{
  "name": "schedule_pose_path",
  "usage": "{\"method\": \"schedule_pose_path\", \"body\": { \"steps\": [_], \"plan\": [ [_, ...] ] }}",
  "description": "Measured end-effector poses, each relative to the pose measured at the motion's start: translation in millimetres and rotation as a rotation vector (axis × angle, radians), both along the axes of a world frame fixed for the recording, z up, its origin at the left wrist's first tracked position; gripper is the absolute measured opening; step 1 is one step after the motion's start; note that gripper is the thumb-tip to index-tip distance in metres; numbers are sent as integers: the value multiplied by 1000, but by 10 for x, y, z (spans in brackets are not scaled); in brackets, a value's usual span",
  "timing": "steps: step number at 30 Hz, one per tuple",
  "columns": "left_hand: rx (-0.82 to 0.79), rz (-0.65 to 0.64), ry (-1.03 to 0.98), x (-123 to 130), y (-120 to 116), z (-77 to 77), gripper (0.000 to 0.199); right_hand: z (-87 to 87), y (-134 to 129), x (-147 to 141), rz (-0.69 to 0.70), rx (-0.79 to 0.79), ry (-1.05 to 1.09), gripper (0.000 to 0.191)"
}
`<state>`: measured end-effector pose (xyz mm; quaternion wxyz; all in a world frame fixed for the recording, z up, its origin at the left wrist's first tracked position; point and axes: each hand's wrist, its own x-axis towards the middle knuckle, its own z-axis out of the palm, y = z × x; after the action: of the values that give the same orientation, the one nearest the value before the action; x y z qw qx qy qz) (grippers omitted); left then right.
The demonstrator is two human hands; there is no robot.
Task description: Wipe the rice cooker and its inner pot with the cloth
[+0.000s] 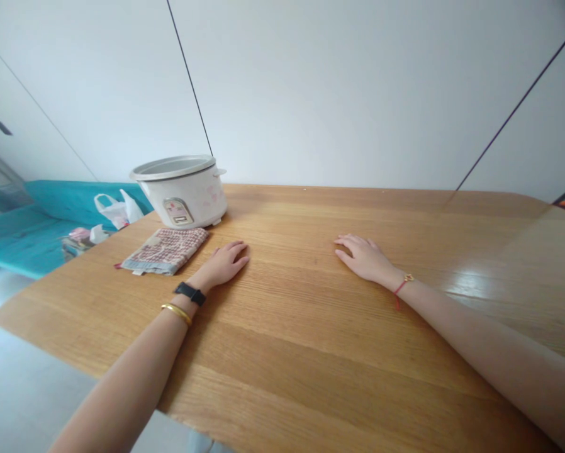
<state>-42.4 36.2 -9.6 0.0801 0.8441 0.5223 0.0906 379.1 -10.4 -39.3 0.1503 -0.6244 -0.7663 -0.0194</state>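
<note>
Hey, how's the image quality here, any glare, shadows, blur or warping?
Head view: pale glare on the table beyond the right forearm; in the head view, shadow along the left forearm; also head view, the sofa looks soft, and the wall seams splay outward, suggesting wide-angle distortion.

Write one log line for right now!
left hand: on table, near cloth | right hand: on table, empty | cooker: behind cloth, lid off
</note>
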Motion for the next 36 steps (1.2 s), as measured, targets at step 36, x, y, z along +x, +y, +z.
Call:
{"method": "schedule_pose_path", "body": {
  "steps": [36],
  "plan": [
    [2, 18, 6, 19, -12, -1, 66, 18, -16, -8, 6, 8, 7, 40]
  ]
}}
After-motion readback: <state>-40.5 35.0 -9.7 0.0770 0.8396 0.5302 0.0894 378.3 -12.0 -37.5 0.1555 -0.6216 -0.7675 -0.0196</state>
